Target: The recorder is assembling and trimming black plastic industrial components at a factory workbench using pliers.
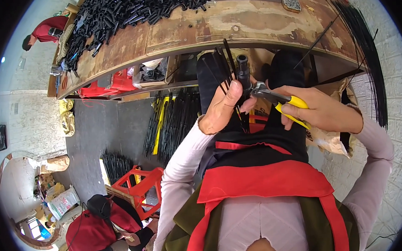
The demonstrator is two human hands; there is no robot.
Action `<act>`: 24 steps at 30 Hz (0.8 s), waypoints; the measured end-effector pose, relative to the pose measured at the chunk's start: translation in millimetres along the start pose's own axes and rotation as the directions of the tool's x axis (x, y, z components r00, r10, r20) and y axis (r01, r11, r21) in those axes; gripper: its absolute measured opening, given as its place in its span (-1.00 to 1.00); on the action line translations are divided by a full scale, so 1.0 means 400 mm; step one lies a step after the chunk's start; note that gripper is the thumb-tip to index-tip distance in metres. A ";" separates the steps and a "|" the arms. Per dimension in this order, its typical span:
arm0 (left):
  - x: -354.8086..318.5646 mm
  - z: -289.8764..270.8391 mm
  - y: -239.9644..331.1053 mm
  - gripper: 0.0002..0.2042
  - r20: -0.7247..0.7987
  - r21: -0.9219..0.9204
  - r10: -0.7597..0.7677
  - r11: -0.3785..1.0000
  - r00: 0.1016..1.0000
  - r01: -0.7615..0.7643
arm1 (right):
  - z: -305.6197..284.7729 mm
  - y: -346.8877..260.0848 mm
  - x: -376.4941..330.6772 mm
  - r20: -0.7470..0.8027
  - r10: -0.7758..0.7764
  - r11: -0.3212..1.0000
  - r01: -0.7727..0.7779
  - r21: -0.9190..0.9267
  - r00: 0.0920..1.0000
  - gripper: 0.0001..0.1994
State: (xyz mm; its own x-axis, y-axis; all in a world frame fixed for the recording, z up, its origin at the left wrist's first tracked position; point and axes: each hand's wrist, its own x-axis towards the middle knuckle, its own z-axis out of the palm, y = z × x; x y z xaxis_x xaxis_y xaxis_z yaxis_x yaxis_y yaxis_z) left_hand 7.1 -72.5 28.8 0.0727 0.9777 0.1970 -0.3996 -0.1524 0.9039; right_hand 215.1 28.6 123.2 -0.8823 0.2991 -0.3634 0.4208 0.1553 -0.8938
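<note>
My left hand (222, 106) is closed around several thin black rods (229, 61) that stick up past its thumb. A short black tubular fitting (242, 68) stands upright beside that thumb, held by the same hand as far as I can see. My right hand (325, 109) grips pliers (294, 106) with yellow handles and dark metal jaws. The jaws meet the side of the fitting near its lower part; whether they bite on it or on a rod is hard to make out. Both hands are above my lap, over a red and black apron (264, 179).
Before me runs a worn wooden bench (190, 32) with a large heap of black tubular parts (125, 13) and a speckled block (290, 1). Long black rods hang at the right (369, 55); more rods (177, 120) lie left. A red stool (142, 186) and a person (97, 228) are behind left.
</note>
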 end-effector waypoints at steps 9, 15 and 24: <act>-0.022 0.017 -0.014 -0.42 -0.083 0.029 0.011 1.000 0.996 -0.008 | -0.028 -0.058 0.013 0.323 0.351 0.880 -0.428 0.206 0.879 -0.69; -0.005 -0.008 -0.001 -0.37 -0.026 -0.011 0.011 1.000 1.000 -0.011 | -0.022 -0.060 0.013 0.375 0.319 0.875 -0.423 0.237 0.870 -0.70; 0.047 0.008 -0.001 -0.49 0.021 -0.054 0.005 0.999 1.000 -0.004 | -0.111 -0.136 -0.009 -0.001 0.288 0.886 -0.267 -0.381 0.958 -0.67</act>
State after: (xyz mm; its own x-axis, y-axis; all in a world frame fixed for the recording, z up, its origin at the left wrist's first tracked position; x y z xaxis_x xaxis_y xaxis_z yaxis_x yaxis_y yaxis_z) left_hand 11.6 -54.7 33.4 0.0894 0.9737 0.2095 -0.4488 -0.1484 0.8812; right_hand 204.6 61.1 185.0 -0.7236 0.3323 -0.6049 0.6880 0.4161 -0.5945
